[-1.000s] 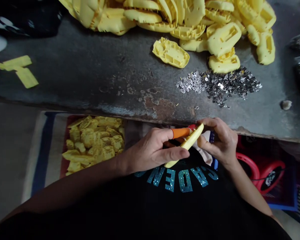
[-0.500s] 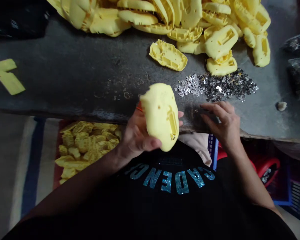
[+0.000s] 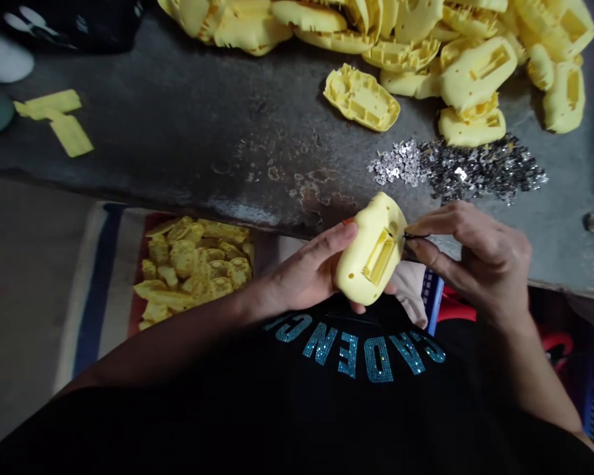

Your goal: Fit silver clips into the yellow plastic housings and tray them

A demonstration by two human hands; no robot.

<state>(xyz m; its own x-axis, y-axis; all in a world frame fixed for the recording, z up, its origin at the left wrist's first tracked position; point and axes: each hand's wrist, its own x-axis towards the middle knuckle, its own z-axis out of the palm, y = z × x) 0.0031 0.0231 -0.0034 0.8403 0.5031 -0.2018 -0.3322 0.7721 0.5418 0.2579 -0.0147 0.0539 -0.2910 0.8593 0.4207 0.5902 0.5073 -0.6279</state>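
My left hand (image 3: 309, 270) grips a yellow plastic shell (image 3: 371, 251) over my lap at the bench's near edge, its rectangular slot facing up. A bit of orange shows behind the shell at my left fingers. My right hand (image 3: 475, 257) is closed in a pinch on a small dark metal piece (image 3: 412, 235), held against the shell's right edge. A heap of small shiny metal pieces (image 3: 460, 168) lies on the bench just beyond my right hand.
A big pile of yellow shells (image 3: 426, 39) fills the back of the dark bench (image 3: 202, 145), with one shell (image 3: 361, 99) lying apart. Yellow strips (image 3: 59, 119) lie at the left. A bin of yellow parts (image 3: 193, 264) stands below, left of my lap.
My left hand has turned the shell over and lowered it back to the bench edge. My right hand went to the metal heap and came back pinching a small piece against the shell.
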